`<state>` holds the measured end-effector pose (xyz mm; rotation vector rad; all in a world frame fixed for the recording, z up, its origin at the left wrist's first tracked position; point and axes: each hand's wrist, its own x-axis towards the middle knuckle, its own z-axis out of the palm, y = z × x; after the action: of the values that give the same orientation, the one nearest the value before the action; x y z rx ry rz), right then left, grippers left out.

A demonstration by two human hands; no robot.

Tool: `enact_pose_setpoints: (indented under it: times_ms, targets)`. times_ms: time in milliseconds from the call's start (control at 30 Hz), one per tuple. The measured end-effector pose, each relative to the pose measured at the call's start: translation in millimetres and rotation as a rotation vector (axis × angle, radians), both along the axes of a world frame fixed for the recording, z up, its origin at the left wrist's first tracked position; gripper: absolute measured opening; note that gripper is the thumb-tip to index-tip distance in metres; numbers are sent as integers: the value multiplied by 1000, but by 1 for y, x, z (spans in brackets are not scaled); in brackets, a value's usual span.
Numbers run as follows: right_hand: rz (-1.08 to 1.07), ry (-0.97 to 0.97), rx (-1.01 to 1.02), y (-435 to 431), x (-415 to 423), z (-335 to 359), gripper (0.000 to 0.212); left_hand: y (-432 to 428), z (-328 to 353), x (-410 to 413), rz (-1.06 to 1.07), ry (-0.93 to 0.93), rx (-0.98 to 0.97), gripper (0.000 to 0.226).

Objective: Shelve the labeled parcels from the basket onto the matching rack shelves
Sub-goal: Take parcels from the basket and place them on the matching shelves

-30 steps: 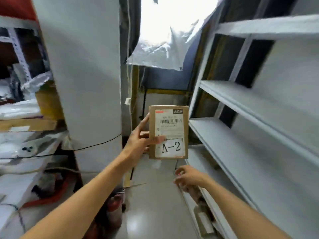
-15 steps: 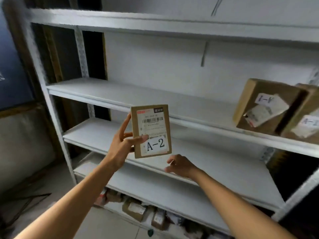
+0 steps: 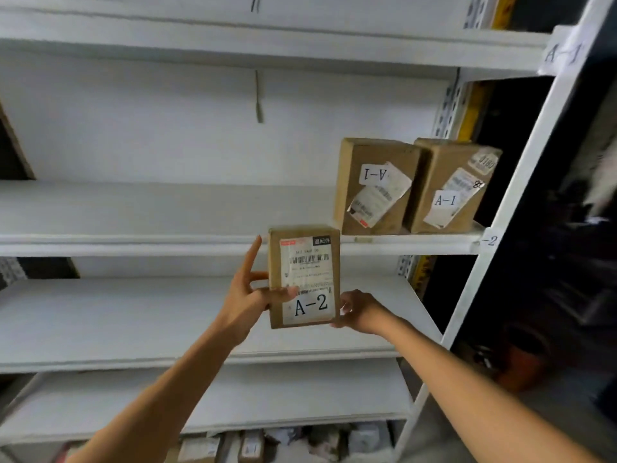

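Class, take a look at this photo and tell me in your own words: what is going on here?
A person at a white rack holds a cardboard A-2 parcel upright in both hands: the left hand grips its left edge, the right hand its lower right corner. It is not yet shelved. On the shelf above stand a left A-1 parcel and a right A-1 parcel.

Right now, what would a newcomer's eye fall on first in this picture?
First, the A-2 parcel at centre, upright before the white rack: the left hand grips its left edge, the right hand holds its lower right corner. Next, on a shelf up right, an A-1 parcel with upside-down label beside a second A-1 parcel.
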<state>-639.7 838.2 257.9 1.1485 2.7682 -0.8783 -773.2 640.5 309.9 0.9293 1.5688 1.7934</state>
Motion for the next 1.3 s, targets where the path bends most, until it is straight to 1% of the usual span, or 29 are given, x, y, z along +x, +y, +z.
enact_pose_setpoints:
  times_ms: [100, 167, 267, 400, 533, 633, 800, 867, 933, 1067, 1167, 1300]
  targets:
    - [-56, -15, -9, 16, 23, -19, 45, 29, -35, 11, -18, -28, -97, 125]
    - [-73, -50, -28, 25, 43, -32, 48, 49, -61, 21, -44, -29, -150, 120]
    - [-109, -80, -56, 41, 73, -49, 55, 79, -94, 34, -78, -46, -207, 106]
    - [-182, -110, -100, 58, 101, -70, 58, 121, -127, 49, -114, -110, -226, 92]
    - [-297, -69, -126, 80, 114, -78, 57, 167, -148, 47, -126, -42, -277, 88]
    - [-343, -90, -157, 96, 121, -84, 59, 194, -165, 42, -145, 8, -300, 86]
    - [-443, -86, -190, 122, 128, -101, 56, 237, -188, 41, -176, -116, -310, 86]
    - [-452, -83, -184, 132, 131, -111, 52, 259, -197, 42, -183, -104, -333, 88]
    - [-444, -93, -228, 141, 133, -121, 51, 281, -207, 43, -189, -56, -367, 91]
    - [-399, -95, -235, 160, 138, -139, 54, 326, -230, 48, -174, 64, -433, 94]
    - [-370, -76, -228, 178, 143, -150, 58, 351, -248, 60, -139, 80, -461, 92]
    - [-330, -87, -270, 197, 154, -160, 60, 372, -265, 82, -79, 61, -477, 89]
